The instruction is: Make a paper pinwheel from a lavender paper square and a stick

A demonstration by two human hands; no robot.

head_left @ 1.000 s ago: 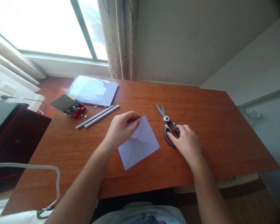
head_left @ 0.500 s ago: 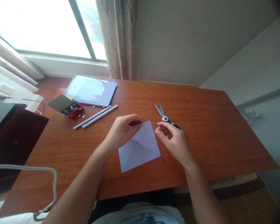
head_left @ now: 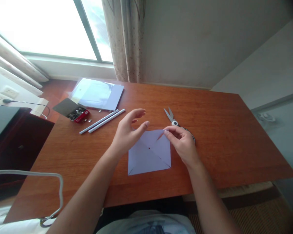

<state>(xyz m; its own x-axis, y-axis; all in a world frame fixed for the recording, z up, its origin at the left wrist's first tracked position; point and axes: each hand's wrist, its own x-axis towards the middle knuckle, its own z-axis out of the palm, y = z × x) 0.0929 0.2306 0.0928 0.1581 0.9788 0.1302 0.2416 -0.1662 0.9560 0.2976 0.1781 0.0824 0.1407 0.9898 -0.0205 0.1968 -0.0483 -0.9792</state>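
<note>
Paper square (head_left: pixel 148 156): flat on the table (head_left: pixel 222 130), between the two hands — its far corner pinched by the right hand (head_left: pixel 183 144).
Left hand (head_left: pixel 127 133): left of that pinch, over the square's far-left edge.
Scissors (head_left: pixel 172 118): just behind the pinch, partly hidden by the right hand.
Two sticks (head_left: pixel 102 121): side by side, left and behind the left hand.
Box of pins (head_left: pixel 76 113): left of the sticks.
Paper stack (head_left: pixel 97 94): behind box and sticks — nearest the window side.
</note>
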